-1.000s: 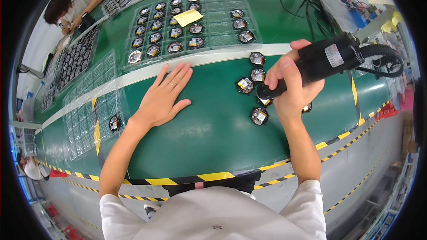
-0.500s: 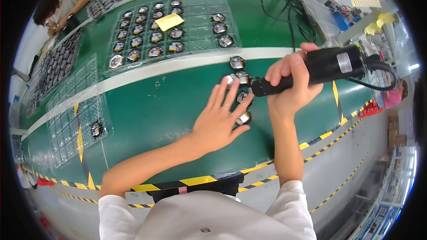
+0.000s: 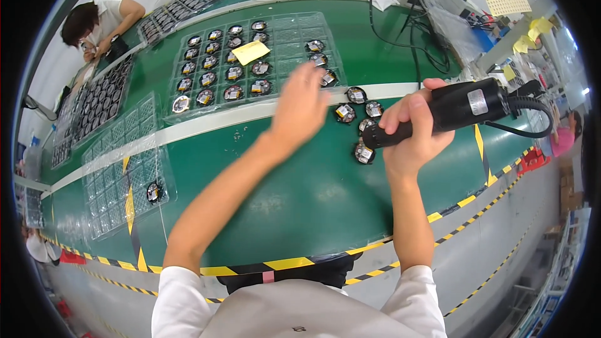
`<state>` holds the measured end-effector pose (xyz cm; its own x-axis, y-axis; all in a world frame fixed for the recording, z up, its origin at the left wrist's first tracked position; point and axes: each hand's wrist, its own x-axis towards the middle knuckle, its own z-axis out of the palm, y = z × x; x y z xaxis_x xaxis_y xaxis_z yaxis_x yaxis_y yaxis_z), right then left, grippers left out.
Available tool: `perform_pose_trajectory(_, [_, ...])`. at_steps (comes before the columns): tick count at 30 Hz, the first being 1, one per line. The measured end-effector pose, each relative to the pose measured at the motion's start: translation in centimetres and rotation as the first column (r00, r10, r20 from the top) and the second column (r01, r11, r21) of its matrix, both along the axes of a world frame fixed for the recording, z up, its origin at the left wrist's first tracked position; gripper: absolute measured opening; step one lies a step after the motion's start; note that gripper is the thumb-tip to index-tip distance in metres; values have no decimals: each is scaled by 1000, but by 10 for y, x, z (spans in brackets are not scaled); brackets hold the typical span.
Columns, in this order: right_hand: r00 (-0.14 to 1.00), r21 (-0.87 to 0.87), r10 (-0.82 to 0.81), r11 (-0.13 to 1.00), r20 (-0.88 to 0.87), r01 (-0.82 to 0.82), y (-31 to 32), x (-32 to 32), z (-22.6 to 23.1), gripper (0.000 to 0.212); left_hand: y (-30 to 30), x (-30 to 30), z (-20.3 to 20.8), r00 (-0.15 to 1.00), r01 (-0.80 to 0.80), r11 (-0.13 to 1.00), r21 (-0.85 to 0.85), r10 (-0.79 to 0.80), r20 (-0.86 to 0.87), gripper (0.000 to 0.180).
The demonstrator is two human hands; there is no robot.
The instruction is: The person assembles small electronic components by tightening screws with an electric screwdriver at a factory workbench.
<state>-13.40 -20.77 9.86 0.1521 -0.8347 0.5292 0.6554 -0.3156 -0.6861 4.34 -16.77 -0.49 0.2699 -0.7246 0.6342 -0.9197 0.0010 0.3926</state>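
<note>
My right hand (image 3: 410, 130) is wrapped round a black cylindrical corded tool (image 3: 460, 101), whose narrow end points left over the bench. Beside that end lies a small cluster of round black electronic modules (image 3: 345, 113), partly hidden by the tool. My left hand (image 3: 302, 105) is up at the near right edge of a clear plastic tray (image 3: 291, 32). Its fingertips are blurred next to a round module (image 3: 327, 77) in the tray's right column; whether they grip it cannot be made out.
A yellow note (image 3: 250, 52) lies on the modules in the tray. At left, another clear tray (image 3: 113, 169) has one module (image 3: 154, 192) in it. A white strip (image 3: 244, 111) crosses the green bench. Black cables (image 3: 413, 44) hang at the back right. A co-worker (image 3: 103, 22) sits at far left.
My left hand has moved up from the loose modules to the tray's edge. One loose module now lies slightly apart on the left of the cluster. My right hand still holds the tool.
</note>
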Motion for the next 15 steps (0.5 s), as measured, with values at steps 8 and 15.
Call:
perform_pose_trajectory(8, [999, 17, -8, 1000, 45, 7, -8, -5, -1, 28, 37, -12, 27, 960, 276, 951, 136, -266, -92, 19])
perform_pose_trajectory(15, [998, 12, -17, 1000, 68, 17, -16, -6, -4, 26, 125, -67, 29, 784, 517, 635, 573, -620, -20, 66])
